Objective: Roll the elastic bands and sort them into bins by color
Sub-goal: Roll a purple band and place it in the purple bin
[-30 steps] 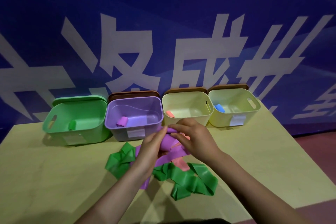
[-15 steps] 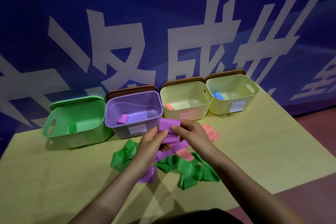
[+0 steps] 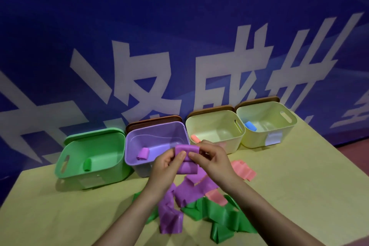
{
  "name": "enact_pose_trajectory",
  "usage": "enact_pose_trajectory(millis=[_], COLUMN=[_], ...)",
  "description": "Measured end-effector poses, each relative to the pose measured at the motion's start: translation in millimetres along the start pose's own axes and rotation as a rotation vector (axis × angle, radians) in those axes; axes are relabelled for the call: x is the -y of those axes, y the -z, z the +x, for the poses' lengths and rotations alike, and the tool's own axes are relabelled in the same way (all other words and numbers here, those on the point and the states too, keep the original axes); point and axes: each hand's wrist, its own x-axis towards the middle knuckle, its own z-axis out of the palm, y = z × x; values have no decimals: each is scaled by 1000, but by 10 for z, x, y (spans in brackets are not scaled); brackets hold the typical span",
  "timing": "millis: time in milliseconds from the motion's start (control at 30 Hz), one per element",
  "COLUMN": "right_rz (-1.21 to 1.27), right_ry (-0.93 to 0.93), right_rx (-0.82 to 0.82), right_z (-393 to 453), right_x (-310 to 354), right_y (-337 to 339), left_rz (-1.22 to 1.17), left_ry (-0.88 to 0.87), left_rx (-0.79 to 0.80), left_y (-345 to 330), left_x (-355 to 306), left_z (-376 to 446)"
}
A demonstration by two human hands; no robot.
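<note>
My left hand (image 3: 166, 163) and my right hand (image 3: 214, 159) pinch the top end of a purple elastic band (image 3: 186, 168), lifted in front of the purple bin (image 3: 157, 126). Its loose tail hangs down onto the table. A green band (image 3: 219, 216) and a pink band (image 3: 242, 171) lie crumpled below my hands. The purple bin holds a purple roll (image 3: 143, 153). The green bin (image 3: 93, 140) holds a green roll (image 3: 87, 164). A pink roll (image 3: 195, 138) lies in the middle yellow bin (image 3: 214, 120), a blue roll (image 3: 250, 126) in the right yellow bin (image 3: 266, 108).
The four bins stand in a row at the back of the yellow table (image 3: 50, 211), against a blue banner wall (image 3: 179, 26). Lids lean behind the bins. The table's right edge (image 3: 347, 164) drops to a red floor.
Both hands have risen off the pile with the purple band's end and moved toward the purple bin. More of the pink band shows at the right.
</note>
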Motion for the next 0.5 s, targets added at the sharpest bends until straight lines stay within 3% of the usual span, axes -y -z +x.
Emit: enact_pose_trajectory(millis=[167, 300, 500], right_rz=[-108, -219, -389], right_ry=[29, 65, 102], right_rx=[-10, -6, 168], right_z=[52, 17, 31], right_x=[-45, -140, -171], right_y=[-58, -61, 40], left_rz=[-412, -541, -693], left_ry=[268, 417, 502], left_rx=[15, 7, 71], left_y=[42, 34, 145], left_x=[-12, 37, 3], left_z=[20, -3, 10])
